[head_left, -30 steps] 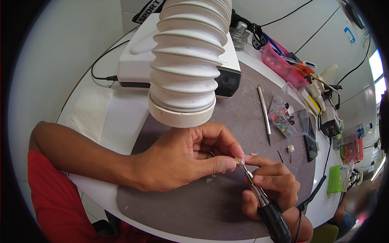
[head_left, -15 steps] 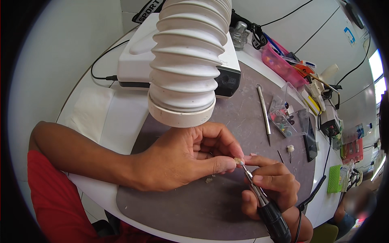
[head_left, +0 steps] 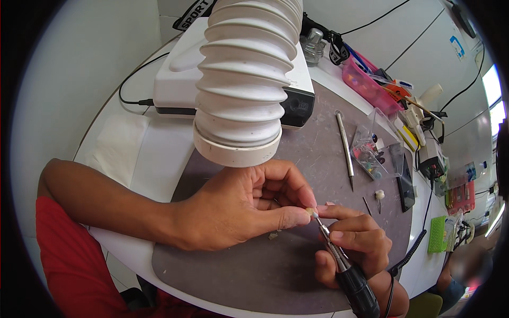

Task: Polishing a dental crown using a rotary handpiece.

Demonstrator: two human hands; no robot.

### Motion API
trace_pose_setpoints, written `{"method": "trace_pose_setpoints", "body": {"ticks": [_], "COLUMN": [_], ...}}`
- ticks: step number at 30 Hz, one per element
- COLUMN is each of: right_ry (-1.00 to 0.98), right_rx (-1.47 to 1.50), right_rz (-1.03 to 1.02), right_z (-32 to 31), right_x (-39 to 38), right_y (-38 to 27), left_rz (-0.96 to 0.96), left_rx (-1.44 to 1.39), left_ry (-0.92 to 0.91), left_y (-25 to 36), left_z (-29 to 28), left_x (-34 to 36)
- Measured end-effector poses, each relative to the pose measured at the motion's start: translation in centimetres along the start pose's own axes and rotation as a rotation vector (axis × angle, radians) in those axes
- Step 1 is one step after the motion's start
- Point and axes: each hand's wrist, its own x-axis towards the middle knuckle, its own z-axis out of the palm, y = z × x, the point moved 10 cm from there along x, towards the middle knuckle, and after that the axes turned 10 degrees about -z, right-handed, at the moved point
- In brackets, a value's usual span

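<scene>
Now left fingers [head_left: 281, 217] pinch a piece [head_left: 310, 211], right fingers [head_left: 352, 239] a handpiece [head_left: 354, 283]; mat's [head_left: 222, 281] near edge mostly bare.

the handpiece [head_left: 345, 266] is black and silver, the workpiece [head_left: 309, 211] seemingly yellowish

White capital lettering is legible on the black strap [head_left: 194, 16] behind the white machine [head_left: 175, 87]; marks on the black front panel [head_left: 298, 107] and blue-and-white sticker [head_left: 457, 47] are too small to read.
</scene>
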Motion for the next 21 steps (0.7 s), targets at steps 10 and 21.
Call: {"method": "trace_pose_setpoints", "body": {"ticks": [10, 21], "right_ry": [0.050, -0.004], "right_rx": [-0.006, -0.036], "right_rz": [-0.016, -0.022], "right_z": [-0.28, -0.06], "right_x": [-0.06, -0.41], "right_y": [0.10, 0.21], "left_rz": [-0.013, 0.034], "left_rx": [0.030, 0.002], "left_ry": [0.015, -0.023], "left_y": [0.02, 0.16], "left_z": [-0.02, 0.14], "left_x": [-0.07, 0.20]}}
